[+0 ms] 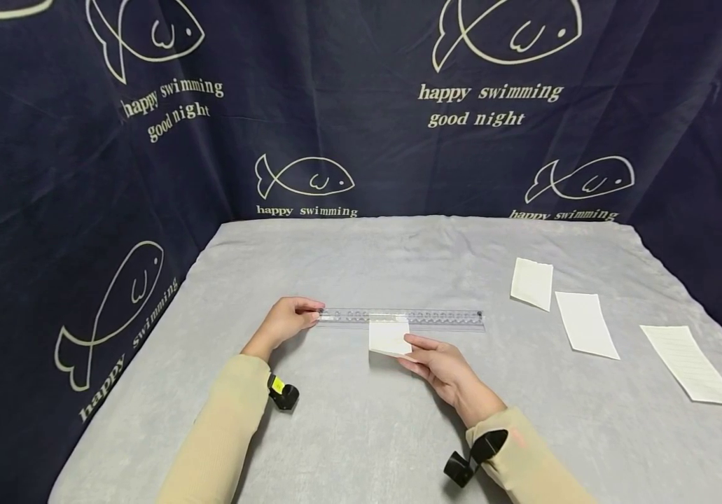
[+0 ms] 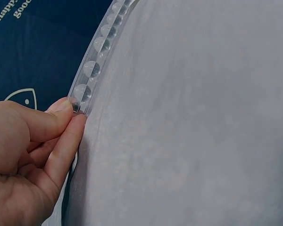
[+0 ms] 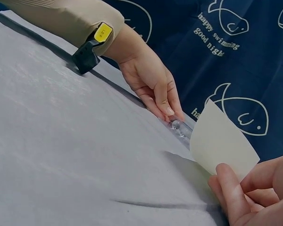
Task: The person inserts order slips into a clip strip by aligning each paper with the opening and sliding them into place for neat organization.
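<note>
A clear plastic ruler [image 1: 449, 317] with a row of round holes lies crosswise near the middle of the table. My left hand [image 1: 285, 320] pinches its left end between thumb and fingers; the left wrist view shows this grip on the ruler [image 2: 80, 96] closely. A small white piece of paper [image 1: 388, 339] meets the ruler, and its far part shows through the clear plastic. At the paper's near right corner, my right hand [image 1: 442, 367] pinches it. Seen from the right wrist, the paper [image 3: 221, 139] is lifted and bent upward on the near side.
Three white paper pieces lie at the right: a small one [image 1: 532, 283] farthest back, a longer one [image 1: 586, 324] beside it, and a lined one [image 1: 691, 364] near the right edge. Grey cloth [image 1: 335, 434] covers the table. Dark blue printed curtains [image 1: 392, 105] surround it.
</note>
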A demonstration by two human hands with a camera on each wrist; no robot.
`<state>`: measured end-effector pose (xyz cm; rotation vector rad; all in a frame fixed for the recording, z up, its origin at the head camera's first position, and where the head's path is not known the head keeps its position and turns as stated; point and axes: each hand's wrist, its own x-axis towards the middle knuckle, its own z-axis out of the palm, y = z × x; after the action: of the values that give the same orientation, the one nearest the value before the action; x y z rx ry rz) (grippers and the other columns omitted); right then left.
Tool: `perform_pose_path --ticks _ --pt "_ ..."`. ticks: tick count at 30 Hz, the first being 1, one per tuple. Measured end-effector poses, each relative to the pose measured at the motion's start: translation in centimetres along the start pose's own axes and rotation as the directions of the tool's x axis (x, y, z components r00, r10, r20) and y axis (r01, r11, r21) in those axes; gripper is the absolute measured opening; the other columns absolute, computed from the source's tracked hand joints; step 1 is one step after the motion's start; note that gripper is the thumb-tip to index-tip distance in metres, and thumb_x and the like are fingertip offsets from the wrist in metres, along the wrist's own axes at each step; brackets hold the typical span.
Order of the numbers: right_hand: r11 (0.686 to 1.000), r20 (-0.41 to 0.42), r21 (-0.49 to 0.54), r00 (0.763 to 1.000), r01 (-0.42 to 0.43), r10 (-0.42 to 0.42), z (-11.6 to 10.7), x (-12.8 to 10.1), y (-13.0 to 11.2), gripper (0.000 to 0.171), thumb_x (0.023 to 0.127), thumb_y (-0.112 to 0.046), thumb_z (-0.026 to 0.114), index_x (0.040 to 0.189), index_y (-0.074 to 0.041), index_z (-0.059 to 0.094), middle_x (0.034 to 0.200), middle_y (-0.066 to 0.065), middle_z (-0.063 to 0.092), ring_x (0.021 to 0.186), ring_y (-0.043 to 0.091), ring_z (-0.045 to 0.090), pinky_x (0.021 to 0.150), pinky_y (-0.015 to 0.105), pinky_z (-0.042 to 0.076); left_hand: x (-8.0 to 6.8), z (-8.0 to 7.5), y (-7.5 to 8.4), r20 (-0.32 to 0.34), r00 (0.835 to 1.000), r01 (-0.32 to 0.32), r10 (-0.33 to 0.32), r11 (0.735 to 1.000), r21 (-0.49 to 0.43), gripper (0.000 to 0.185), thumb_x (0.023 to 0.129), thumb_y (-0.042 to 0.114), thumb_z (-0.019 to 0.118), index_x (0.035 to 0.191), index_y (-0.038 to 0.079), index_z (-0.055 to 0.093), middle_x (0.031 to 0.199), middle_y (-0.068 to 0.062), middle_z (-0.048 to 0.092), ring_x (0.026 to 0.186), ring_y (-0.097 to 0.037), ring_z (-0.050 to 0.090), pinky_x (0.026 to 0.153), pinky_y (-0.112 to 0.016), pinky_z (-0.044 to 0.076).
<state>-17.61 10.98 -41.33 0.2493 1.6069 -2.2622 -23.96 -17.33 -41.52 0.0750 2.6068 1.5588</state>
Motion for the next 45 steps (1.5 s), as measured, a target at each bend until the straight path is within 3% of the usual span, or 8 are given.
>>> perform_pose_path --ticks 45 --pt "1.000 0.003 0.001 1.000 0.028 -0.028 -1.8 -0.5 -0.4 0.048 0.087 0.018 0.045 0.133 0.020 0.030 0.125 0.031 0.048 0.091 0.016 0.062 0.083 0.026 0.051 0.0 -0.1 0.2 0.003 1.000 -0.007 0.007 1.000 0.007 0.022 0.087 0.000 0.063 0.108 -0.002 0.068 0.095 -0.011 0.066 0.078 -0.013 0.060 0.068 -0.023 0.053"
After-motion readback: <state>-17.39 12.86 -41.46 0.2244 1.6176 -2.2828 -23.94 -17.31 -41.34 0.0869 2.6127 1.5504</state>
